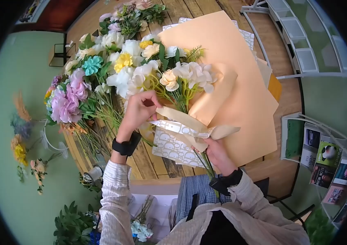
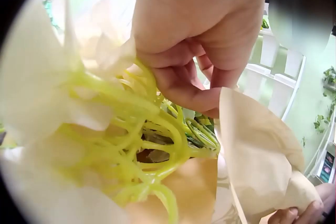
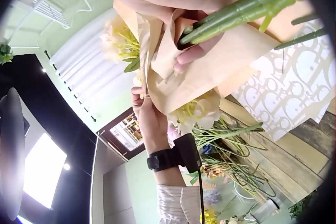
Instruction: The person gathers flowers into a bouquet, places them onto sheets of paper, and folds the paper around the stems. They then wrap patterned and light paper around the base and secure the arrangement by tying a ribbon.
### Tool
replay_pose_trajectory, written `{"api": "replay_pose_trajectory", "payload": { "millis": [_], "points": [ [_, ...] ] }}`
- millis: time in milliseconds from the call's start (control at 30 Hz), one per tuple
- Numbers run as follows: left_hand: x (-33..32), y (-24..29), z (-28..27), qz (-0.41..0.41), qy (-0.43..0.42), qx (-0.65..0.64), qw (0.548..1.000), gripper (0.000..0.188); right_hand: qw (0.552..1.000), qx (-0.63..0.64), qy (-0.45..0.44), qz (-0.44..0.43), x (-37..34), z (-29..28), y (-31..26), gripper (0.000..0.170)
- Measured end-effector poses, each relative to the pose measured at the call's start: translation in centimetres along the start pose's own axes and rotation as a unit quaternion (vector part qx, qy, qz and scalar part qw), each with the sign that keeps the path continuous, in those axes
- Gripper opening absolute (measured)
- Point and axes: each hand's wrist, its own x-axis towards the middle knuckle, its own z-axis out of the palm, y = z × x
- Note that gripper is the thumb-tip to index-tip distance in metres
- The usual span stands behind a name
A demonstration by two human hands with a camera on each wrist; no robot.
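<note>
A bouquet of white flowers and a peach rose [image 1: 169,80] lies over peach wrapping paper [image 1: 247,98], its stems pointing toward the person. The left hand [image 1: 140,109] pinches the edge of a tan paper piece [image 1: 181,118] between thumb and fingers, beside the yellow-green stems [image 2: 157,124]. Lower down, the right hand [image 1: 219,154] grips the gathered paper and green stems [image 3: 236,16] at the binding point. In the right wrist view its fingers curl round paper and stems. Patterned white paper [image 1: 169,147] lies beneath the bouquet.
Loose flowers, pink [image 1: 69,102], teal [image 1: 92,65] and white, lie with long stems on the left of the wooden table [image 1: 140,163]. A magazine rack [image 1: 324,159] stands at the right, a white shelf [image 1: 304,53] at the upper right. Below the table edge are more flowers [image 1: 141,230].
</note>
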Motion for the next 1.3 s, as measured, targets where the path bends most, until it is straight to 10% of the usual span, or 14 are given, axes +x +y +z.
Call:
{"api": "replay_pose_trajectory", "payload": {
  "millis": [167,267,467,600,667,1133,1300],
  "points": [
    [0.3,1.2,-0.6,0.015,-0.058,0.013,0.998,0.013,0.999,0.008,0.048,-0.001,-0.6,1.0,-0.4,0.026],
    [0.2,0.3,-0.7,0.113,-0.044,0.228,0.966,0.012,1.000,0.005,0.023,0.005,-0.3,0.4,-0.3,0.025],
    [-3.0,1.7,2.1,0.196,0.241,0.156,0.938,0.029,1.000,0.000,0.005,-0.010,-0.2,-0.1,-0.2,0.027],
    [-9.4,0.2,8.0,0.074,0.414,-0.046,0.906,0.014,0.999,0.041,-0.001,0.026,-0.6,0.7,-0.5,0.029],
    [-11.0,-2.1,13.2,-0.067,0.322,-0.082,0.941,0.019,0.999,0.022,-0.011,0.047,-0.5,0.7,-0.8,0.030],
    [-7.4,-2.5,18.1,-0.073,0.358,-0.318,0.875,0.031,0.963,-0.174,0.131,-0.157,-2.1,2.9,0.0,0.032],
    [-8.1,-3.4,17.8,-0.054,0.333,-0.381,0.861,0.028,0.973,-0.153,0.002,-0.171,-3.4,0.6,-0.2,0.028]
  ]
}}
